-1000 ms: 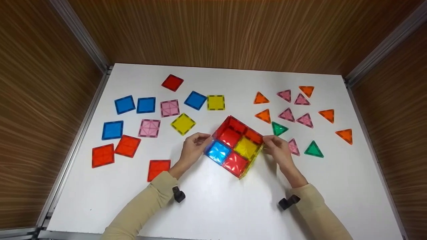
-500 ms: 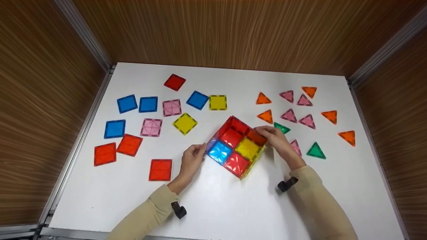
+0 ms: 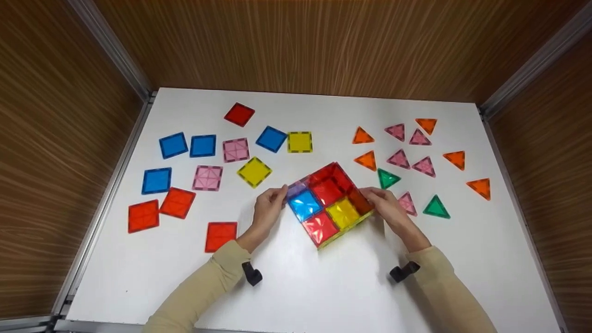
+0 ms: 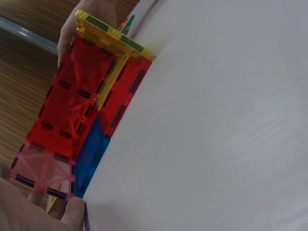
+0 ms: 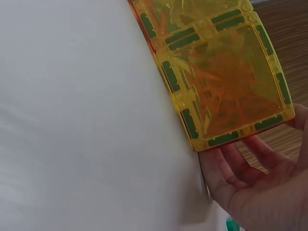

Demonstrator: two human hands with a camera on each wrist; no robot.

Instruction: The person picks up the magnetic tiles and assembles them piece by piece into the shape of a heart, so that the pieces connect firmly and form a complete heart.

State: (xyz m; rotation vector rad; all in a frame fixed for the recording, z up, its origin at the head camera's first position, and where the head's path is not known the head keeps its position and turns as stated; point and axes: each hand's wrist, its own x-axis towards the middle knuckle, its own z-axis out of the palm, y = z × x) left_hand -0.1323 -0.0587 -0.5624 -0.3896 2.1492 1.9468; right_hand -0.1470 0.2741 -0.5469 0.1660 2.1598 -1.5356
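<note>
An open-topped box of translucent magnetic tiles (image 3: 342, 214) sits on the white table between both hands. Its floor shows blue, red and yellow squares; red walls stand at the back and right, a yellow wall along the front. At the left corner, my left hand (image 3: 268, 209) holds the box by its pink wall tile (image 4: 45, 168), fingers and thumb at the tile's edge in the left wrist view. My right hand (image 3: 391, 210) grips the right corner, at the end of the yellow wall (image 5: 226, 86); some of its fingers are hidden behind the tiles.
Loose square tiles lie to the left, among them a red square (image 3: 221, 237), a blue square (image 3: 156, 180) and a yellow square (image 3: 254, 171). Triangles lie at the right, including a green triangle (image 3: 436, 206) and an orange triangle (image 3: 479, 188). Wood-grain panels (image 3: 296, 46) enclose the table.
The box has turned clockwise on the table, its near corner swinging left. My right hand moved up along the right wall, then back down to the right corner.
</note>
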